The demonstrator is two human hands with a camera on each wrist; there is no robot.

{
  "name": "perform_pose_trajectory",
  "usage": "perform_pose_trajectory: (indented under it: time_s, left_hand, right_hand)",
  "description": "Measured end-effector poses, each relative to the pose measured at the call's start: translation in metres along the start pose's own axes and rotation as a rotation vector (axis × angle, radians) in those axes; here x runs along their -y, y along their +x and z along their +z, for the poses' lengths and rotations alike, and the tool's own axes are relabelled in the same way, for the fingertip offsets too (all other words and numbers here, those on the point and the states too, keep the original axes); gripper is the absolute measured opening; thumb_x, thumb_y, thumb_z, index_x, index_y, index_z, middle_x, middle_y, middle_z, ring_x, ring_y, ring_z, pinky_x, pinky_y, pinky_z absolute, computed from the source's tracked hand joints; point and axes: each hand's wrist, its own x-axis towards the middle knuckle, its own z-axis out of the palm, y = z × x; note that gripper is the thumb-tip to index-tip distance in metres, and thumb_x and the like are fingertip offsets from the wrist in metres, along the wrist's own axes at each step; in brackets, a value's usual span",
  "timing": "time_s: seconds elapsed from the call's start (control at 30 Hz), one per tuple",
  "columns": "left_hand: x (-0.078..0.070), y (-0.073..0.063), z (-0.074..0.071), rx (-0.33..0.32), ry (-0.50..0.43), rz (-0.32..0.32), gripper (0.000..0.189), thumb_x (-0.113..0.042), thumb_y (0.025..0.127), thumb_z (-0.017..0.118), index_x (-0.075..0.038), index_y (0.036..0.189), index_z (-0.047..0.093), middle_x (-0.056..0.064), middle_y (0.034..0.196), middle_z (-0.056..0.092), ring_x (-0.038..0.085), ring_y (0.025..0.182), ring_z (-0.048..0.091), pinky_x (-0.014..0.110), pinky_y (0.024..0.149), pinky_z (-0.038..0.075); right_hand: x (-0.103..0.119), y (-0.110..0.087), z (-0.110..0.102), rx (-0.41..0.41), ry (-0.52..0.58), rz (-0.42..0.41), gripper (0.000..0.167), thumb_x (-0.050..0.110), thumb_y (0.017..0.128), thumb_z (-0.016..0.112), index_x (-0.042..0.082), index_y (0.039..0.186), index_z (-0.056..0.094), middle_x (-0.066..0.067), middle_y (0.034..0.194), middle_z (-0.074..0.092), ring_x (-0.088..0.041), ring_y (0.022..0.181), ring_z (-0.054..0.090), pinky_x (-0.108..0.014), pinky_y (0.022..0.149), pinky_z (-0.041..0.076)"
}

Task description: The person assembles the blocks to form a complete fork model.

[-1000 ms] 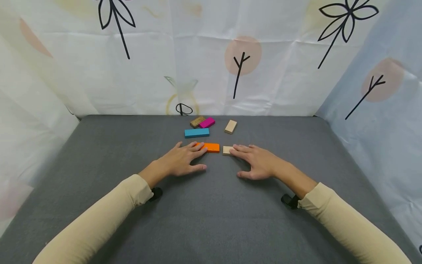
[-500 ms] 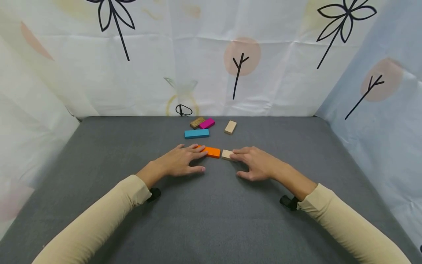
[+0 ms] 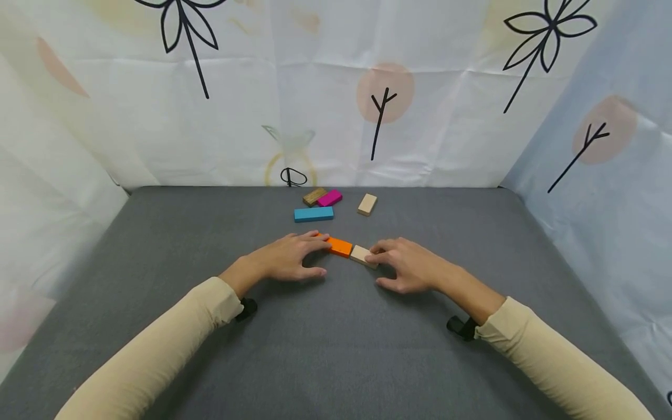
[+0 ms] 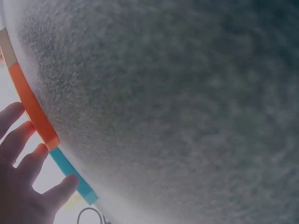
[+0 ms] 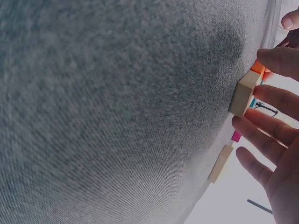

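Note:
In the head view an orange block point(image 3: 341, 247) lies slantwise on the grey table, and a short pale wooden block point(image 3: 361, 255) lies end to end with it on the right. My left hand point(image 3: 283, 258) reaches over the orange block's left part, fingertips right at its top. The left wrist view has those spread fingers against the orange block point(image 4: 33, 107). With loosely bent fingers, my right hand point(image 3: 412, 266) touches the pale block. Seen from the right wrist, the fingers line the far side of that block point(image 5: 245, 94), with the thumb apart.
Behind the orange block lies a blue block point(image 3: 314, 214). Farther back are a magenta block point(image 3: 329, 198), a brown wooden block point(image 3: 314, 196) and another pale block point(image 3: 367, 204). A patterned white cloth point(image 3: 446, 116) borders the grey table point(image 3: 336, 350).
The orange and pale blocks have turned, their right ends swinging toward me, and the gap between them has narrowed. My right hand has shifted slightly nearer with its fingers more bent.

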Motion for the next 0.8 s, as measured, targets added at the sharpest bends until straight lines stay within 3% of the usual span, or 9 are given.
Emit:
perform_pose_trajectory:
  time_s: [0.17,0.4,0.5,0.63,0.8]
  left_hand:
    - [-0.003,0.003,0.000,-0.027,0.017,0.009,0.064,-0.050,0.095,0.061,-0.013,0.146,0.051,0.003,0.160,0.034,0.025,0.149,0.026,0.057,0.116,0.023]
    - [-0.028,0.004,0.006,-0.152,0.261,-0.047,0.056,-0.043,0.098,0.058,-0.012,0.145,0.054,0.011,0.153,0.044,0.030,0.140,0.042,0.065,0.110,0.028]
    - [-0.040,0.005,0.008,-0.205,0.324,-0.082,0.053,-0.041,0.098,0.059,-0.013,0.144,0.055,0.013,0.148,0.049,0.033,0.133,0.050,0.065,0.106,0.033]
    - [-0.049,0.006,0.010,-0.149,0.296,-0.121,0.055,-0.042,0.099,0.057,-0.018,0.148,0.050,0.013,0.151,0.046,0.035,0.135,0.047,0.065,0.107,0.032]
    - [-0.044,0.010,0.010,-0.047,0.160,-0.120,0.056,-0.040,0.102,0.055,-0.018,0.152,0.045,0.015,0.157,0.036,0.041,0.143,0.034,0.067,0.110,0.027]
  right_hand:
    - [0.001,-0.001,0.002,-0.016,0.049,-0.026,0.038,0.020,0.089,0.074,0.008,0.125,0.070,-0.008,0.123,0.064,-0.023,0.101,0.064,-0.046,0.089,0.051]
    - [-0.002,-0.002,0.002,-0.033,0.070,-0.004,0.042,0.014,0.093,0.071,0.010,0.134,0.063,-0.007,0.125,0.064,-0.024,0.102,0.065,-0.047,0.090,0.052]
    - [-0.004,0.000,0.000,-0.056,0.072,-0.004,0.042,0.013,0.093,0.070,0.010,0.135,0.063,-0.008,0.126,0.065,-0.025,0.102,0.066,-0.047,0.089,0.052]
    - [-0.006,0.003,0.000,-0.053,0.078,-0.034,0.038,0.010,0.093,0.071,0.009,0.131,0.066,-0.007,0.122,0.068,-0.023,0.099,0.067,-0.045,0.086,0.053]
    - [-0.003,0.003,-0.001,-0.026,0.081,-0.049,0.033,0.011,0.093,0.071,0.008,0.126,0.070,-0.006,0.114,0.069,-0.020,0.096,0.067,-0.042,0.085,0.053]
